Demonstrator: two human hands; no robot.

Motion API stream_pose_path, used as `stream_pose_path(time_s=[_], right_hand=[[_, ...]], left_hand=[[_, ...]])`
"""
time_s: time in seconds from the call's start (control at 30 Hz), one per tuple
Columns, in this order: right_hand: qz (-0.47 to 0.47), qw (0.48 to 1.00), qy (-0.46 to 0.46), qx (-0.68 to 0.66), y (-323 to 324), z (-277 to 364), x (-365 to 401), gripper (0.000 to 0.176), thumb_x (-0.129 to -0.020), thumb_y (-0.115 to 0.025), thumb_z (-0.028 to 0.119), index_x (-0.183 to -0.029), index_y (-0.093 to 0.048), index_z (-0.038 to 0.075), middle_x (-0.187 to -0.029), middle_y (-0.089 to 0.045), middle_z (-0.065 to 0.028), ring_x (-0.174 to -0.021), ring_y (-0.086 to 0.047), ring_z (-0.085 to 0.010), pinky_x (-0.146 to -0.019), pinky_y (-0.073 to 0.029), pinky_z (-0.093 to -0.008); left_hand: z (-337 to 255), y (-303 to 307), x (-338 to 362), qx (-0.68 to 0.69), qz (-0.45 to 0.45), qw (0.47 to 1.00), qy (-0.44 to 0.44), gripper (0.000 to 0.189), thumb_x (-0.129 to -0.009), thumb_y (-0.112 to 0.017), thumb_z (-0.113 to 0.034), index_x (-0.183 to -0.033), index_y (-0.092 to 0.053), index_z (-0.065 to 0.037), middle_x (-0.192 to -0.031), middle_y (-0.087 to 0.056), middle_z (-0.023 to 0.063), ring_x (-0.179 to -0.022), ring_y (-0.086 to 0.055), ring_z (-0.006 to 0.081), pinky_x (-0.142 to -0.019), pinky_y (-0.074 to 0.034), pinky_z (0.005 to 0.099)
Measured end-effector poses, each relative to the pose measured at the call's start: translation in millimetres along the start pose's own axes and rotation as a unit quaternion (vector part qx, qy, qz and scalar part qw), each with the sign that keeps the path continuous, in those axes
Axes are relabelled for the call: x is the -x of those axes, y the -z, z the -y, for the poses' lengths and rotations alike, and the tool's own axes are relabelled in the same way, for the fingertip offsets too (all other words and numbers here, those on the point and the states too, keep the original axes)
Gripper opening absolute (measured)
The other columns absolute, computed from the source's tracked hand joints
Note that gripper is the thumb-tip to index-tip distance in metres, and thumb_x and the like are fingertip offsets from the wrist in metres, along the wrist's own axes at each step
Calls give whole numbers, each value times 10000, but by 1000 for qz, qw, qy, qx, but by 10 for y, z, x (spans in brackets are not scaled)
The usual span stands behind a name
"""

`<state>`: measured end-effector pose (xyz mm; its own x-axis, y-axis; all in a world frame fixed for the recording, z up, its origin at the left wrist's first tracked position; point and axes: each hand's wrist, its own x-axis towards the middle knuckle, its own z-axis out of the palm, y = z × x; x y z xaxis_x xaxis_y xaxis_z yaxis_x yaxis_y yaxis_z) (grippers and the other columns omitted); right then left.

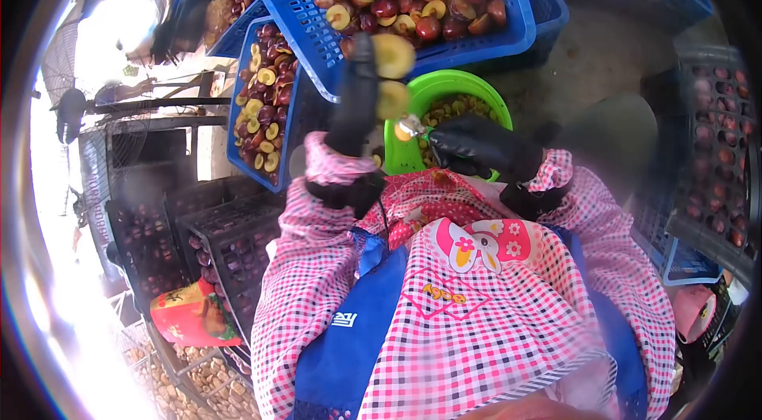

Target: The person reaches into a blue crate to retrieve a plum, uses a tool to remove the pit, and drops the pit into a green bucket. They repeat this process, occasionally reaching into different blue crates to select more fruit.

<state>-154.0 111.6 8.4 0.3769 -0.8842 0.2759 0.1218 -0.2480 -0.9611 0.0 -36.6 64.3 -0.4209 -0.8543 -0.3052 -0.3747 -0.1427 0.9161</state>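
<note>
Left hand [355, 102] pinches 2 plum halves [392, 56] against the blue crate [317, 43]; likely light, soft, slippery when cut (hold by the skin); right hand [480, 146] clasps a small metal tool [410, 128] over the green basin [444, 80].

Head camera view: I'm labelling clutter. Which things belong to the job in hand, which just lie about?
In use: left hand, plum halves, right hand, metal tool, green basin, blue crate.
Lying about: black crates, red object.

The ground [595, 63] carries crates [517, 23] and a green basin [452, 80].
</note>
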Motion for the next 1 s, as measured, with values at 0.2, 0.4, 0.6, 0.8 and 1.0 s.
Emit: stream_pose_path(time_s=[0.2,0.4,0.6,0.8,1.0], right_hand=[[-42,947,-269,-173,32,116,22,297,-967,-528,264,-1051,-631,-1,-810,-626,-79,-754,-586,-161,-681,-464,-310],[-27,965,-257,53,22,-33,45,526,-905,-547,469,-1155,-625,13,-974,-679,-148,-909,-639,-250,-801,-482,-367],[-5,927,-301,222,103,-17,128,611,-845,-540,582,-1157,-628,64,-1031,-669,-170,-973,-633,-342,-853,-479,-426],[-291,926,-185,152,121,-69,6,435,-896,-561,436,-1128,-626,74,-987,-664,-187,-910,-642,-345,-791,-495,-415],[-351,915,-158,119,89,43,-86,319,-906,-593,323,-1081,-629,59,-922,-661,-180,-855,-638,-351,-716,-491,-402]], left_hand=[[-156,2008,-263,-535,-346,756,-151,501,-925,-528,-456,-1128,-592,-2,-999,-660,161,-903,-640,339,-810,-503,418],[-313,556,-811,-455,-44,873,-171,596,-772,-714,-446,-1180,-599,-26,-1077,-647,186,-995,-626,340,-886,-477,398],[339,-210,-1636,-419,220,851,-229,629,-758,-716,-410,-1207,-557,0,-1069,-634,206,-957,-632,354,-864,-493,417],[-200,-57,-1258,-16,265,953,145,389,-903,-593,-313,-1169,-545,-34,-963,-628,120,-829,-656,235,-733,-539,340],[-223,-181,-280,171,246,953,51,487,-956,-485,-487,-1166,-548,-52,-911,-629,55,-694,-595,140,-585,-476,249]])
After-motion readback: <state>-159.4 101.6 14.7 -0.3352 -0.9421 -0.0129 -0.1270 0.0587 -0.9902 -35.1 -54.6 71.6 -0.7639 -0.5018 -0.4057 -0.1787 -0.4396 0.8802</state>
